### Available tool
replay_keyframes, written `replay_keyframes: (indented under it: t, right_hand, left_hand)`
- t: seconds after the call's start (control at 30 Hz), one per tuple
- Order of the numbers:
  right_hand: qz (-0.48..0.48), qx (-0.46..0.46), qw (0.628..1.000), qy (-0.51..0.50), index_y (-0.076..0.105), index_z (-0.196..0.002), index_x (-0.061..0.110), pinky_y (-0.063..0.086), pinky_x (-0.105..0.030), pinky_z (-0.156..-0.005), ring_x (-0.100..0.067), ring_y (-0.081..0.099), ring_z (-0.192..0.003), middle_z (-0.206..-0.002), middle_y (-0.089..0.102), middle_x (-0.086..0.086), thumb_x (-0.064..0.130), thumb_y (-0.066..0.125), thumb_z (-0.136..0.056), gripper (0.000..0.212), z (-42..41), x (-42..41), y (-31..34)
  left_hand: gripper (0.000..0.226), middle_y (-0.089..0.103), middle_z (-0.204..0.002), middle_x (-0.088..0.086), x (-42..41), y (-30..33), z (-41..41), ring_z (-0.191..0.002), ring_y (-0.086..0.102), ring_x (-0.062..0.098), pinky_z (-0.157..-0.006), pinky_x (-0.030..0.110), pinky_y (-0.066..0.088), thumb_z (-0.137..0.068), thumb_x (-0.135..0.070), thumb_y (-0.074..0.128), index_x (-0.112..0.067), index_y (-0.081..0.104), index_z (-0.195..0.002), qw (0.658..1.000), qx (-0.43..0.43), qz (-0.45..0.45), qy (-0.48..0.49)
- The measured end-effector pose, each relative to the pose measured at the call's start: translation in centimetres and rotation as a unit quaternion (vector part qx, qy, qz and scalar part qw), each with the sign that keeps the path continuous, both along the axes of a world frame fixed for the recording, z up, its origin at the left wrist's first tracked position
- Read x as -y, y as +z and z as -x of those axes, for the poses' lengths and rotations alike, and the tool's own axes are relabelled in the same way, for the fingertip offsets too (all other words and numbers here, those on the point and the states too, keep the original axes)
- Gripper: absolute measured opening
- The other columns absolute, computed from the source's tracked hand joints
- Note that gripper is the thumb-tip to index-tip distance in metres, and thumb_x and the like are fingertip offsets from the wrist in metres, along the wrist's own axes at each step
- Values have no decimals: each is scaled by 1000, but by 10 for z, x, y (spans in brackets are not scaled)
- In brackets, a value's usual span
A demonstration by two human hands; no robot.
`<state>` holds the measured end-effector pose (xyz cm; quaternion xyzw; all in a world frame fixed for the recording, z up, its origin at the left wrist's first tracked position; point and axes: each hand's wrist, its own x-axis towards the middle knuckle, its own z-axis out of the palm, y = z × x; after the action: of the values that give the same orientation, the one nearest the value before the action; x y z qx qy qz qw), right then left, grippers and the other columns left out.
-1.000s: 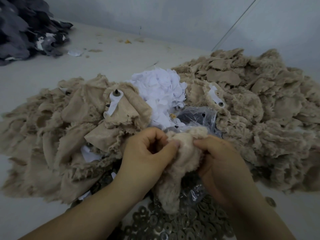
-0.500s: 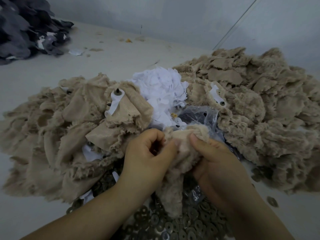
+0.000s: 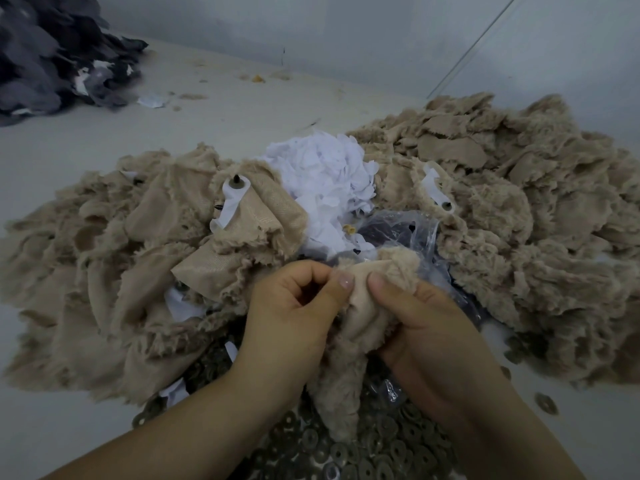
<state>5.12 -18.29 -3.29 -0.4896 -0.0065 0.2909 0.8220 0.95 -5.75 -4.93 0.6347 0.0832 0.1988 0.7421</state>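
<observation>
My left hand (image 3: 294, 310) and right hand (image 3: 429, 327) pinch a beige plush fabric piece (image 3: 363, 306) at six o'clock. Best done with thumbs close and cloth taut.

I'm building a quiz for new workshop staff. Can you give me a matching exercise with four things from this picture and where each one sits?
Things:
1. plush piece
2. white scraps
3. grey fabric pile
4. washers

Places:
A. far back, left
B. nearest the camera, below the wrists
C. pinched by left hand and right hand
D. centre, just behind the clear bag

Pairs: 1-C, 2-D, 3-A, 4-B
</observation>
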Motion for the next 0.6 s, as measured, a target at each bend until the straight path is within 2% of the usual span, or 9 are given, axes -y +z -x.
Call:
replay_keyframes:
  t: [0.1,0.2,0.27,0.3,0.37,0.43,0.5,0.57,0.6]
  right_hand:
    - [-3,-5,1000,4,67,-114,-3,57,-42,-91,-34,69,-107,-111,71,-23,20,60,-82,40,-2,1,-3]
    - [15,2,1000,6,69,-112,-2,57,-44,-91,-35,69,-105,-110,72,-22,20,61,-82,38,-4,4,-3]
    - [93,70,993,-32,75,-99,3,58,-48,-87,-38,71,-99,-102,74,-21,19,63,-87,24,-8,10,-3]
    - [149,127,978,-68,76,-92,6,60,-46,-82,-35,72,-92,-94,75,-18,19,63,-91,19,-12,14,-3]
    - [277,256,915,-142,77,-81,17,59,-27,-63,-16,71,-73,-78,75,-2,22,59,-94,23,-20,22,-5]
    - [419,351,820,-167,73,-72,28,52,-16,-52,-1,64,-60,-67,70,11,27,61,-89,20,-31,31,-9]
    - [547,403,725,-114,67,-69,35,46,-12,-52,3,61,-58,-59,64,18,27,68,-85,18,-37,36,-13]
    - [619,423,661,-19,71,-77,40,43,-10,-58,4,59,-60,-64,63,23,25,71,-85,17,-40,36,-15]
    - [640,432,634,25,75,-85,38,46,-13,-65,2,61,-67,-73,67,21,24,70,-87,15,-37,34,-14]
  left_hand:
    - [24,69,-77,27,-2,-2,-2,-70,65,37,-74,61,55,-75,-29,76,-6,71,-72,999,-14,42,-15]
    - [18,71,-76,19,-5,-6,-2,-72,67,31,-72,47,59,-76,-29,78,-12,73,-71,999,-3,49,-12]
    - [14,70,-72,12,-8,-9,-2,-69,64,25,-69,41,57,-75,-28,74,-15,73,-69,999,0,52,-10]
    - [13,68,-70,10,-11,-10,-1,-67,61,24,-68,39,55,-74,-28,72,-16,73,-68,999,0,53,-5]
    - [15,63,-66,6,-19,-11,1,-66,55,22,-67,37,51,-72,-31,72,-17,72,-67,998,0,67,17]
    - [19,61,-64,3,-29,-11,3,-65,54,19,-67,34,51,-69,-35,74,-17,70,-65,996,6,82,33]
    - [21,60,-65,2,-38,-10,4,-66,54,19,-68,34,49,-70,-34,79,-17,69,-65,997,8,75,34]
    - [19,61,-65,3,-41,-9,5,-65,53,21,-68,37,48,-72,-32,77,-17,69,-65,997,6,71,32]
    - [18,61,-64,3,-41,-9,5,-64,53,20,-66,36,48,-71,-32,76,-16,69,-64,997,4,72,30]
